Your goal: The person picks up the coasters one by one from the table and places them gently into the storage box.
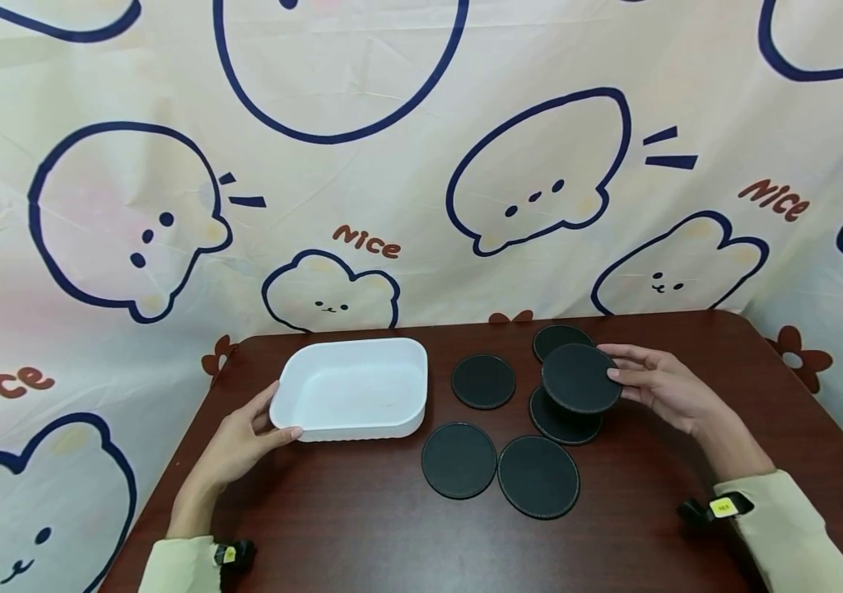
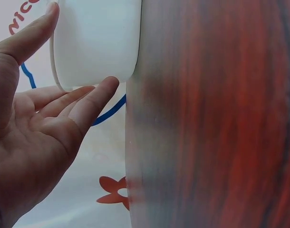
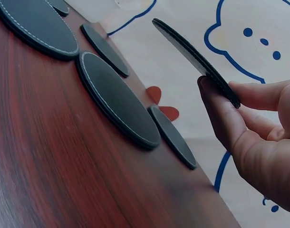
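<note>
In the head view, a white plastic tray point(image 1: 362, 432) sits near the table's far left edge. My left hand point(image 1: 244, 436) spans its near left corner, fingers spread and nearly straight, with the thumb at the rim. In the left wrist view, the index fingertip point(image 2: 111, 83) meets the end wall of the tray point(image 2: 97, 42). My right hand point(image 1: 662, 387) pinches a round black coaster point(image 1: 579, 377) by its right edge, thumb on top. Tilted in the right wrist view, this coaster point(image 3: 197, 61) is held up off the table; below it lies another coaster point(image 1: 565, 427), partly hidden.
More black stitched coasters lie flat on the brown wooden table point(image 1: 362, 527): one at the back point(image 1: 558, 336), one beside the tray point(image 1: 483, 381), and a near pair, a left coaster point(image 1: 458, 461) and a right coaster point(image 1: 538, 478). A printed cloth point(image 1: 421, 206) hangs behind the table.
</note>
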A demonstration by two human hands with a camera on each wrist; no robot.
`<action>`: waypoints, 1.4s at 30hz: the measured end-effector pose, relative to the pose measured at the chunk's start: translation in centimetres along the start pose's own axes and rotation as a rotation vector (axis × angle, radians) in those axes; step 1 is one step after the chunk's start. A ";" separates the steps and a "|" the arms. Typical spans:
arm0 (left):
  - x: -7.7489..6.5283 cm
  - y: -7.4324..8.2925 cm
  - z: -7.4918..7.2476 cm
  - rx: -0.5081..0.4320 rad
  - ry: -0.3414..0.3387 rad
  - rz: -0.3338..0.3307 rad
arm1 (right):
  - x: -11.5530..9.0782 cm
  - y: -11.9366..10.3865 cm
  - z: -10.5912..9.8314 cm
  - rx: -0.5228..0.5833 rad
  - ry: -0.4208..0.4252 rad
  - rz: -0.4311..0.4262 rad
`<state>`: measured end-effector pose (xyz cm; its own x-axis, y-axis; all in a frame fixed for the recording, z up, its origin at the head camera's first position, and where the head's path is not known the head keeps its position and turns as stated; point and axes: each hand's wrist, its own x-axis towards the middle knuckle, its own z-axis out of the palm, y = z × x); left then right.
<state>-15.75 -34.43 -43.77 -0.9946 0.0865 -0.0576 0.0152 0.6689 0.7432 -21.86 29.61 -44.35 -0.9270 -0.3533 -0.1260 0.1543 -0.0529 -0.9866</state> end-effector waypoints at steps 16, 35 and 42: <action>-0.1 0.2 0.0 0.005 -0.002 0.003 | 1.7 -0.3 3.0 -0.008 -0.013 0.015; -0.1 0.2 0.0 -0.002 -0.003 -0.002 | 3.7 -0.3 6.2 0.085 -0.027 0.012; 0.0 0.2 -0.1 -0.007 0.002 -0.009 | 4.1 -0.2 7.1 0.082 -0.045 0.001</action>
<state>-15.74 -34.37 -43.62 -0.9949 0.0790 -0.0623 0.0060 0.6648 0.7470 -23.25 21.50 -43.91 -0.9109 -0.3948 -0.1199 0.1841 -0.1287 -0.9744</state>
